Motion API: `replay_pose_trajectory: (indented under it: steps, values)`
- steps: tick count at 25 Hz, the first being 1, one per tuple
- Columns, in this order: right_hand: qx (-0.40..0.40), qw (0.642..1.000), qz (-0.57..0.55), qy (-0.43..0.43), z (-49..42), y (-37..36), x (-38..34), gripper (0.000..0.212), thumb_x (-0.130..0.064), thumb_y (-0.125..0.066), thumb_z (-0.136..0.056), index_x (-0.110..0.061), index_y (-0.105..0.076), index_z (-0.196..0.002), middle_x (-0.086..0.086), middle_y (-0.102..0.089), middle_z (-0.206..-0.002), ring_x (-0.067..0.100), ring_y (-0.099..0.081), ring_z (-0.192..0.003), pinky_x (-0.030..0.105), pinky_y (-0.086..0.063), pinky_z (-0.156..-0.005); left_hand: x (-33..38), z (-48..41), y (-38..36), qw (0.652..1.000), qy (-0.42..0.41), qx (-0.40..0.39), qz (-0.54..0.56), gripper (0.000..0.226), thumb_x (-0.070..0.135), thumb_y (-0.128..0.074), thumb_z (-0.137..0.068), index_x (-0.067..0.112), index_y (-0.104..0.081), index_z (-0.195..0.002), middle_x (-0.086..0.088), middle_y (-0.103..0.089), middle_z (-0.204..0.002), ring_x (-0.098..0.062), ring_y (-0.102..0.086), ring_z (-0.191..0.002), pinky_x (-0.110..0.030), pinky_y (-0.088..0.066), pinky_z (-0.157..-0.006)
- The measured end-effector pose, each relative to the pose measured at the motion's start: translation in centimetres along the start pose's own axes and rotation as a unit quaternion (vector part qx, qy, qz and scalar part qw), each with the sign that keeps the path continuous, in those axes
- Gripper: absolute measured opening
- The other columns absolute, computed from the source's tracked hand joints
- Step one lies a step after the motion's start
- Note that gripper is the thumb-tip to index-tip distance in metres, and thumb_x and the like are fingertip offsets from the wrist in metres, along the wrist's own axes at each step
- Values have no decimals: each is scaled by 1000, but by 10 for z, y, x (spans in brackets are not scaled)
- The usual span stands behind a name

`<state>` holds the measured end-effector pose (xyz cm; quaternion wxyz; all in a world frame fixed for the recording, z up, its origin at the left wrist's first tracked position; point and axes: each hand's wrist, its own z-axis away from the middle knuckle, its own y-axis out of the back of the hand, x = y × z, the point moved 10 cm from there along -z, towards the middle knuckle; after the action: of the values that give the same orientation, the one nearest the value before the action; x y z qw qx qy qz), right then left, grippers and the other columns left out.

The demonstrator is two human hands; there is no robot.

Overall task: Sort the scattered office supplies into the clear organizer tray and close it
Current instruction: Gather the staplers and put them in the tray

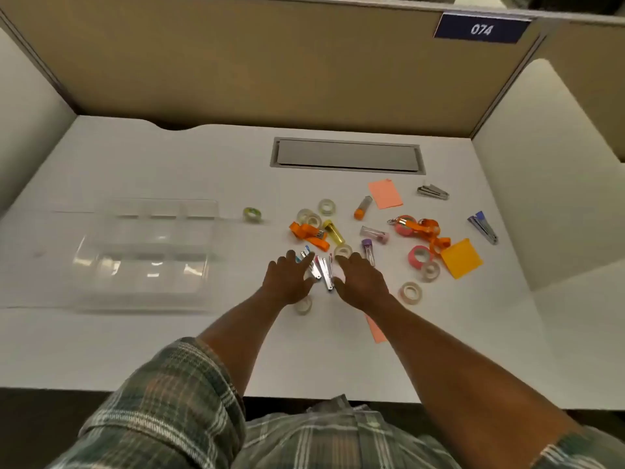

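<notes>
The clear organizer tray (pixel 101 265) lies open on the left of the white desk, its compartments showing nothing inside. Office supplies are scattered right of it: clear tape rolls (pixel 326 207), pink tape rolls (pixel 420 256), orange lanyards (pixel 429 231), small tubes (pixel 363 207), sticky note pads (pixel 461 258) and staplers (pixel 483 227). My left hand (pixel 287 279) and my right hand (pixel 360 277) reach side by side over a small bunch of metal staplers (pixel 323 269), fingers spread and fairly straight, one on each side of the bunch. A tape roll (pixel 303 306) peeks out under my left wrist.
A grey cable hatch (pixel 346 156) is set into the desk (pixel 169 350) at the back. Beige partition walls enclose the desk on three sides, with a sign reading 074 (pixel 482 28). A green-marked tape roll (pixel 252 214) stands between tray and pile.
</notes>
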<state>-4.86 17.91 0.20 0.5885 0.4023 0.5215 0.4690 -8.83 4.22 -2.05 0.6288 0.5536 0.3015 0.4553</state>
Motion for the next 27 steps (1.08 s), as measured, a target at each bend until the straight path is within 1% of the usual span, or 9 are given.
replay_pose_trajectory:
  steps: [2, 5, 9, 15, 18, 20, 22, 25, 27]
  values:
    - [-45, 999, -6, -10, 4, -16, -7, 55, -42, -53, -95, -24, -41, -146, 10, -55, -128, 29, -57, -113, 39, -50, -87, 2, 0, -17, 998, 6, -60, -15, 66, 57, -42, -96, 35, -21, -154, -16, -40, -144, -33, -51, -120, -41, -42, -97]
    - [-100, 995, 2, -15, 14, -40, -14, 53, -43, -51, -96, -24, -42, -144, 9, -53, -122, 27, -57, -109, 33, -46, -80, -3, 1, -37, 994, 24, -107, -17, 64, 59, -39, -96, 34, -25, -153, -14, -32, -154, -32, -43, -132, -43, -38, -106]
    - [-93, 995, -4, -25, 12, -44, -17, 52, -41, -54, -95, -18, -43, -141, 10, -53, -122, 27, -57, -106, 33, -45, -76, -16, 1, -37, 998, 25, -65, 7, 56, 56, -44, -95, 27, -40, -143, -12, -46, -141, -28, -55, -117, -38, -46, -94]
    - [-71, 994, -30, -76, 0, -47, -17, 34, -35, -59, -94, -13, -51, -118, 10, -53, -114, 29, -59, -98, 33, -41, -71, -41, 5, -25, 998, 56, -2, 42, 56, 53, -51, -93, 12, -48, -132, -13, -54, -124, -28, -60, -103, -36, -50, -82]
    - [-62, 992, -47, -103, -6, -50, -15, 50, -29, -61, -94, -15, -40, -137, 14, -53, -126, 31, -62, -105, 38, -50, -79, -61, 10, -27, 995, 83, -8, 52, 46, 45, -56, -92, 9, -52, -122, -11, -52, -118, -28, -59, -101, -34, -47, -77]
    - [-62, 993, -36, -95, -14, -52, -18, 66, -25, -60, -94, -21, -26, -151, 16, -50, -131, 33, -61, -107, 41, -52, -82, -72, 13, -29, 994, 89, -5, 70, 34, 27, -58, -92, 9, -49, -119, -11, -51, -115, -29, -58, -99, -33, -43, -70]
    - [-71, 993, -9, -90, -22, -56, -19, 70, -24, -57, -96, -28, -20, -156, 17, -47, -132, 33, -61, -105, 41, -52, -79, -81, 16, -28, 990, 100, 11, 98, 33, 12, -53, -91, 9, -45, -122, -12, -51, -111, -30, -59, -94, -33, -42, -65]
    - [-80, 991, -13, -106, -33, -61, -20, 60, -18, -50, -97, -29, -29, -152, 18, -47, -128, 35, -61, -102, 40, -50, -77, -94, 16, -28, 982, 112, -1, 152, 50, 9, -54, -88, 12, -37, -135, -15, -52, -109, -32, -62, -88, -31, -43, -66]
    - [-79, 989, -39, -117, -40, -61, -25, 52, -12, -49, -94, -25, -38, -144, 18, -49, -118, 37, -61, -96, 37, -45, -70, -107, 14, -31, 964, 143, -27, 224, 57, 11, -57, -85, 13, -37, -138, -16, -52, -111, -34, -62, -92, -33, -46, -74]
